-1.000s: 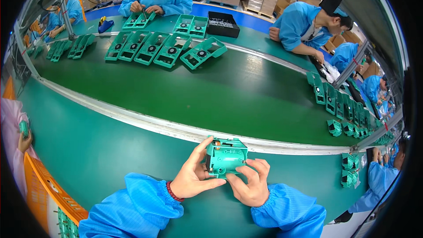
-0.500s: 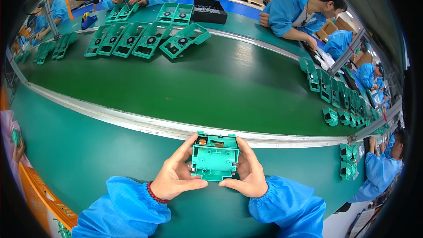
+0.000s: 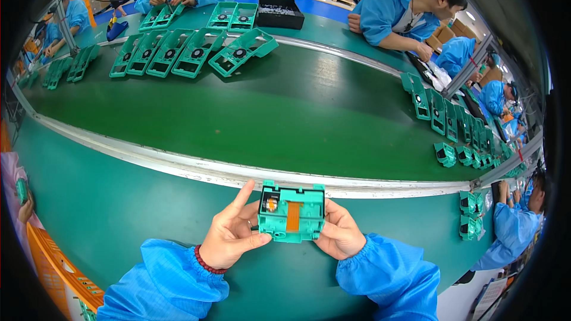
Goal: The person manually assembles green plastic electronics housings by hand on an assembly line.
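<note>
A green plastic housing [image 3: 276,221] is held up between my two hands over the green worktable. An orange ribbon cable [image 3: 293,217] runs down its facing side. Beside the cable, in an opening at the upper left, sits a small round part with a coppery band [image 3: 272,204]. My left hand [image 3: 232,235] grips the housing's left side, thumb at the lower corner and index finger stretched up clear of it. On the right edge my right hand [image 3: 340,230] pinches it, with the fingertips partly hidden behind.
Past a pale metal rail [image 3: 196,169] lies a green conveyor belt [image 3: 256,119]. Green housings with round black parts [image 3: 196,53] line its far side; more stand at right [image 3: 438,113]. Co-workers in blue sit around. An orange crate [image 3: 56,261] is at lower left.
The housing has been tilted, so its open hollow has turned away and the ribbon cable side now shows. My left index finger has lifted off; my right hand has shifted its hold.
</note>
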{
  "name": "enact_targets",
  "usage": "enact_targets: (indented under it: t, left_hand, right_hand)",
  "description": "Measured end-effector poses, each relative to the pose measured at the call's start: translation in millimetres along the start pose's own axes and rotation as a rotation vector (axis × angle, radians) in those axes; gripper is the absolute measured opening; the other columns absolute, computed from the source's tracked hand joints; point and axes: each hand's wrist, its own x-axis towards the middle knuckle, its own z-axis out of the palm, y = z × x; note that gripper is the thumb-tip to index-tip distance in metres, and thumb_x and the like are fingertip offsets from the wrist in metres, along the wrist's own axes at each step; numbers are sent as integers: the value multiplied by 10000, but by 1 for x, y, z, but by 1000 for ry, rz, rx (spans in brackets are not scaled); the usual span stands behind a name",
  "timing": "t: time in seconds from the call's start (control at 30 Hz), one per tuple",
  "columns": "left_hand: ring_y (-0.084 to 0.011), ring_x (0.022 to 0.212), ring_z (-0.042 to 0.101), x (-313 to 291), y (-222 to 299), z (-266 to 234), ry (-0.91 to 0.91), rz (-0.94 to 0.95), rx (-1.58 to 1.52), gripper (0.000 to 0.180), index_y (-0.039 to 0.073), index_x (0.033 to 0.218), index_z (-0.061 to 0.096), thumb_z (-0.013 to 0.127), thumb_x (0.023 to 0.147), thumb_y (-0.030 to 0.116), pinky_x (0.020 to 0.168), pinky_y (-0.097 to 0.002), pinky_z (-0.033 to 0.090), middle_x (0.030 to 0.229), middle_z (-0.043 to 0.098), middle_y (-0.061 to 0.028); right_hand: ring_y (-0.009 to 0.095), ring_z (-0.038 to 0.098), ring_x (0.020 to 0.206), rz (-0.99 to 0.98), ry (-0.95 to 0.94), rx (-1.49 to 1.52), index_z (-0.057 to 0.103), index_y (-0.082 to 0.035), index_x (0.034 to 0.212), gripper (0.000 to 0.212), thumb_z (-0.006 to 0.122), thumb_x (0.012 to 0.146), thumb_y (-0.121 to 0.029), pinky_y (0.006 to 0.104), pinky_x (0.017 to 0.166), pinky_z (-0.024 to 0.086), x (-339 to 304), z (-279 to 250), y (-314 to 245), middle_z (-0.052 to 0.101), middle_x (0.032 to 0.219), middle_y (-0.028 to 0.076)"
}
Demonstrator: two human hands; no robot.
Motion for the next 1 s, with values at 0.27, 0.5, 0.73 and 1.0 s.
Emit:
enact_targets:
  t: [0.27, 0.5, 0.73, 1.0]
  left_hand:
    - [-255, 1210, 329, -2, 1, 4, -64, -43, 52, 751, 83, 1355, 167, 487, 733, -191, 909, -333, 386, 1327, 305, -195]
    - [-254, 1227, 300, 2, -6, 13, 24, -45, 38, 753, 59, 1342, 196, 608, 724, -69, 962, -367, 318, 1347, 259, -182]
    - [-315, 1176, 328, 1, -5, 20, -53, 329, 1095, 766, 75, 1243, 361, 774, 602, 146, 964, -421, 328, 1271, 262, -174]
    - [-238, 1197, 353, 3, 4, 15, 38, -315, -301, 950, 78, 1342, 173, 616, 540, -172, 963, -377, 334, 1280, 342, -114]
  right_hand:
    - [189, 490, 1050, 24, -108, 55, 455, -35, 1164, 394, 581, 791, -44, 355, 923, 366, -3, -6, -6, 524, 1132, 98]
    - [193, 500, 1033, -7, -51, 66, 460, -20, 1160, 350, 538, 819, -38, 342, 886, 386, -4, -5, -4, 535, 1116, 112]
    - [143, 544, 877, -105, 57, -309, 426, 40, 1181, 345, 488, 844, -6, 279, 754, 450, -17, 21, 1, 556, 1054, 121]
    - [272, 405, 1011, -642, 206, -1281, 478, 13, 1135, 764, 802, 532, -326, 360, 840, 369, -18, 18, -9, 419, 1119, 140]
